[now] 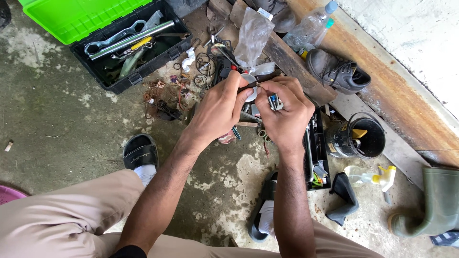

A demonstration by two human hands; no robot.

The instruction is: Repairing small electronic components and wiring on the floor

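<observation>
We hold both hands together above the cluttered concrete floor (57, 110), close beside the long weathered plank (291, 62). Our left hand (217, 110) pinches a thin dark wire-like piece (252, 86) between thumb and forefinger, the fingers pressed together on it. Our right hand (282, 112) curls tightly around a small metal part (274, 101) with a bluish middle, thumb and fingers closed on it, touching the tip of the left hand. The wire piece sits exactly where the two hands meet, just on the near side of the plank, over a small round white lid (248, 79).

Further from the plank, toward the upper left, stands an open black toolbox (138, 76) with a bright green lid (76, 16), holding wrenches and a steel tube. Between toolbox and plank lies a scatter of rings, springs and copper scraps (191, 71). A crumpled clear plastic bag (252, 33) rests on the plank, and a worn black shoe (337, 71) sits at its right end beside two clear bottles (311, 26). Below the shoe stands a black bucket (358, 138), then a narrow black parts tray (315, 153), a spray bottle (375, 177) and a green rubber boot (430, 205).
</observation>
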